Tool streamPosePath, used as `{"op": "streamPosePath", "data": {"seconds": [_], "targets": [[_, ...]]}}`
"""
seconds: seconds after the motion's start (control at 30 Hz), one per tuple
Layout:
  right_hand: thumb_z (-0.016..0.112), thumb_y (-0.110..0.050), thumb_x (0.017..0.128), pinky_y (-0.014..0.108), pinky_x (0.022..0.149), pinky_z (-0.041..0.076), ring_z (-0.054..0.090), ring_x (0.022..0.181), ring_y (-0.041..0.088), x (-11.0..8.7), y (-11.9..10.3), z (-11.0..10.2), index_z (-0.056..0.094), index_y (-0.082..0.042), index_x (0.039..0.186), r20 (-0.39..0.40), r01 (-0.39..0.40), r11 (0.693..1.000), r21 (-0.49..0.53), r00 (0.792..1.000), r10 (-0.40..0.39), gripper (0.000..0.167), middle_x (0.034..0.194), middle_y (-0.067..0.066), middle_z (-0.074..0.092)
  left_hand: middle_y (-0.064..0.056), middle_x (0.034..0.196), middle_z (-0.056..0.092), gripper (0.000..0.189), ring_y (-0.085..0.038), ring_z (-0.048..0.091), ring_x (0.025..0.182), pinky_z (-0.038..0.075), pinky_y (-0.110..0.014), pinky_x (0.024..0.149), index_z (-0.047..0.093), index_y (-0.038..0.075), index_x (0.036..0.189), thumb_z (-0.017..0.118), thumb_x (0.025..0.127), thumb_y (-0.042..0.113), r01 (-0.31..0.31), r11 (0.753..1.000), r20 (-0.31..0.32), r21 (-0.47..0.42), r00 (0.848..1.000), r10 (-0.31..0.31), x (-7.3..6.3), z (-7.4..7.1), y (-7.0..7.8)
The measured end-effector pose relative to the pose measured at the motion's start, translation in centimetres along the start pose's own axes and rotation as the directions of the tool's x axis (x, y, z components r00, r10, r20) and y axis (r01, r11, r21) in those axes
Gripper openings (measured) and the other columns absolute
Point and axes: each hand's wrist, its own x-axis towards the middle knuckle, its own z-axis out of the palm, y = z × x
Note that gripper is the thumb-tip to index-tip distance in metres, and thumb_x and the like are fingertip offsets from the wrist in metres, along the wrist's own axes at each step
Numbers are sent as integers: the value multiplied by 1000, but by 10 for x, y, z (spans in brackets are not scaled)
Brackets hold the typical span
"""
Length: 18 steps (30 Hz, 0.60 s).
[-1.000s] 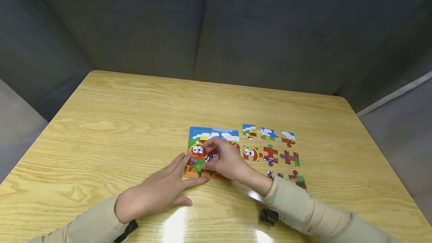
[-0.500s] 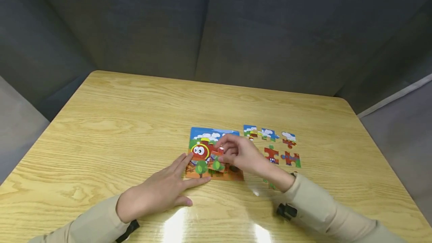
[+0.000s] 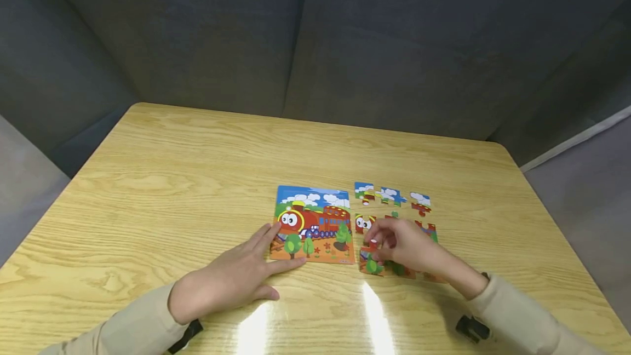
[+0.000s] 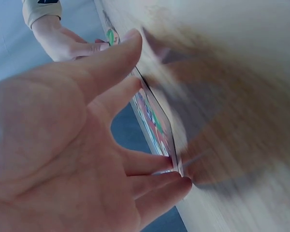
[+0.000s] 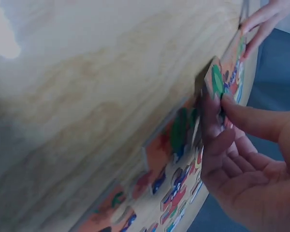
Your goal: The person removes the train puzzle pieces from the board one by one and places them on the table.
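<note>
Beside board (image 3: 314,226), right hand (image 3: 405,246) seemingly pinching.

so the right hand (image 3: 401,246) came off the train puzzle board (image 3: 313,224) and swung over to the loose pieces (image 3: 393,196) on its right, carrying a piece (image 3: 371,261) (green tree on it) down to the table there. Board picture's now fully uncovered.

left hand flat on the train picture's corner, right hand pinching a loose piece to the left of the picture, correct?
One slip: the right hand pinches the loose piece to the right of the train picture, not the left, as the head view shows. The left hand does lie flat on its corner.
</note>
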Motion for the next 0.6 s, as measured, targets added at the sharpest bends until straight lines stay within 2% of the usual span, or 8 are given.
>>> {"op": "streamPosePath", "data": {"seconds": [0.13, 0.27, 0.6], "targets": [[81, -4, 79, 25, 60, 49, 56, 69, 8, -2, 1, 5, 69, -10, 94, -76, 3, 990, -138, 997, -14, 20, 80, -6, 60, -33, 157, 10, 65, -50, 21, 141, 43, -56, 99, 41, 34, 151, 66, 91, 40, -1, 1000, -5, 1, 1000, 1, 0, 1, -1], [85, -6, 74, 24, 59, 46, 53, 68, 9, -2, -1, 10, 70, -12, 89, -134, 6, 978, -208, 990, -35, 22, 80, -4, 57, -33, 157, 9, 65, -50, 21, 141, 43, -55, 100, 40, 34, 151, 66, 91, 40, -5, 1000, -5, -1, 1000, 5, 0, 1, -1], [86, -4, 73, 24, 60, 47, 53, 70, 11, -1, -1, 13, 68, -12, 86, -154, 2, 970, -242, 987, -40, 23, 81, -4, 56, -33, 157, 10, 64, -51, 21, 141, 42, -56, 101, 40, 33, 151, 65, 92, 40, -19, 1000, -6, -3, 1000, 19, 0, -1, -2]]}}
